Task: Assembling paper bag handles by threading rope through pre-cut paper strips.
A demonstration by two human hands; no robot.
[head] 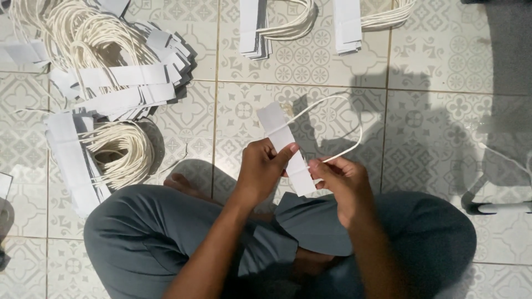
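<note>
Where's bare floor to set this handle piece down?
Bare tiles lie right of the top stacks and around the paper strip. The left is crowded with handle piles.

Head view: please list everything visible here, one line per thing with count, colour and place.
paper strip: one, white, held between both hands at centre.
cord loop: one, cream, arcs from the strip round to the right hand.
heap of strips with cords: one loose heap, white and cream, upper left floor.
stack with coiled cords: one, white and cream, left of the knee.
bundles of strips with cords: two, white, top centre.
white tube: one, right edge; kind unclear.
tiled floor: grey patterned tiles, all round.
grey trousers: crossed legs, bottom.
bare foot: one showing, near left knee.
left hand: pinches the strip.
right hand: fingers hold strip and cord.
</note>
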